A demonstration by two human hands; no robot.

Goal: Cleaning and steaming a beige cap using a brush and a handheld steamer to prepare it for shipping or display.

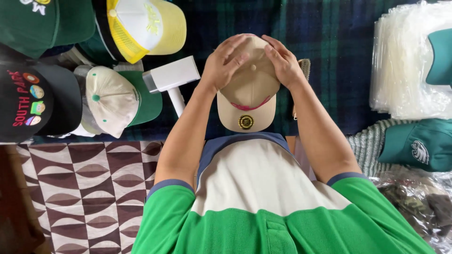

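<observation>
Cupping the tan cap at frame centre, my left hand and right hand spread fingers over its crown, steadying it.

A person in a green and cream shirt is holding a tan cap with both hands, the left hand and right hand cupping its crown above a dark plaid cloth. Other caps are lying to the left, and a stack of clear plastic bags is resting at right.
</observation>
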